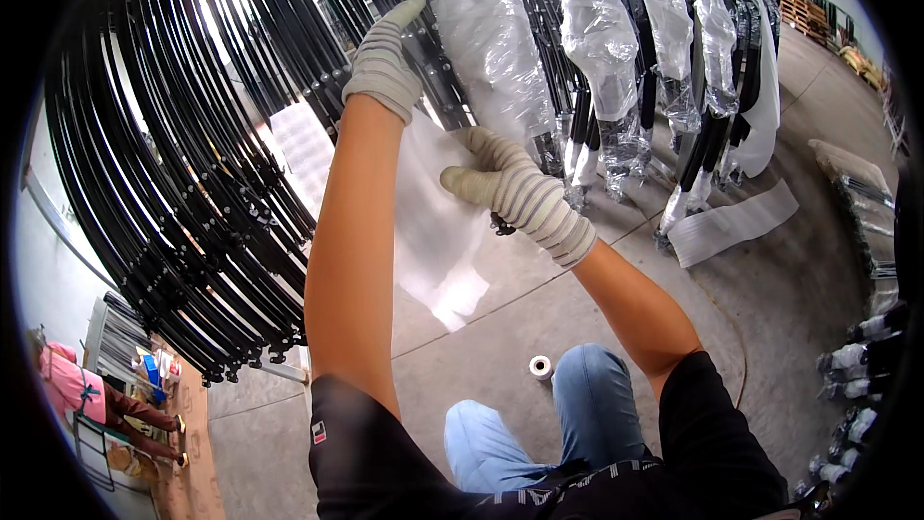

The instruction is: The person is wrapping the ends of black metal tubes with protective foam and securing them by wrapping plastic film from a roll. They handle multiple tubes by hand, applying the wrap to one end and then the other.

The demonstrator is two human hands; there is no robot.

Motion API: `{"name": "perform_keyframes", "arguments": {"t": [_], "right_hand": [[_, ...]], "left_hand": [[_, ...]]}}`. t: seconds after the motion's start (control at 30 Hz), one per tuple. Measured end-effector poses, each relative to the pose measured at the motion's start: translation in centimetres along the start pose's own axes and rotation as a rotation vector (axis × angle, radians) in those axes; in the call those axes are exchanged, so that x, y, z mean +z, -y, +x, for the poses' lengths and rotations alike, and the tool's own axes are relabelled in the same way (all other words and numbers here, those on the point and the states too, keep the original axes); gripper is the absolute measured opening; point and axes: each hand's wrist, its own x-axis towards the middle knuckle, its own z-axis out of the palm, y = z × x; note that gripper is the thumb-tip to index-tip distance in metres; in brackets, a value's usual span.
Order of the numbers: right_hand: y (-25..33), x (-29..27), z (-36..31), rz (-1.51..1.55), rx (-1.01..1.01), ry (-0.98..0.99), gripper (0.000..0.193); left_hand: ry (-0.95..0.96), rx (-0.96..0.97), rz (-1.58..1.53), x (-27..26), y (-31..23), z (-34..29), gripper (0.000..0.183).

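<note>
My left hand [383, 67], in a striped knit glove, is raised against hanging black metal tubes [332, 34]. One digit stretches up to the right; the other fingers are hidden. Lower and to the right, my gloved right hand [510, 185] pinches a white foam sheet [435, 195] between thumb and fingers. The sheet drops from beneath my left wrist, its loose lower end hanging above the floor. Just beyond my right hand hangs a black part wrapped in foam and clear plastic film [500, 63].
More film-wrapped parts [602, 48] hang to the right, above a foam strip [736, 221]. Dense curved black tubes [183, 164] fill the left. A white roll [541, 367] stands on the concrete floor [385, 404] by my knees. A person in pink [75, 380] is at far left.
</note>
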Motion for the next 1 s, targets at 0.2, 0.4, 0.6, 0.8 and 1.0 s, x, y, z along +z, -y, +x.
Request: {"name": "perform_keyframes", "arguments": {"t": [0.2,0.4,0.6,0.8,1.0], "right_hand": [[2.1,0.1,-1.2,-0.066,0.056,0.026,0.043],[1.3,0.5,-1.1,0.049,0.062,-0.047,0.034],[-0.5,3.8,-1.9,-0.034,0.172,0.190,0.022],[-0.9,3.0,-1.8,-0.093,0.267,0.045,0.020],[-0.7,4.0,-2.9,0.038,0.233,0.250,0.032]], "left_hand": [[0.236,-0.101,-0.022,0.5,-0.9,-3.4,0.029],[0.341,0.016,0.036,-3.8,-0.4,-1.6,0.021],[0.333,-0.007,0.097,-4.8,-0.6,-3.8,0.025],[0.385,0.052,0.200,-5.5,-1.5,-5.3,0.029],[0.060,0.423,0.493,-4.8,-2.3,-9.8,0.042]]}}
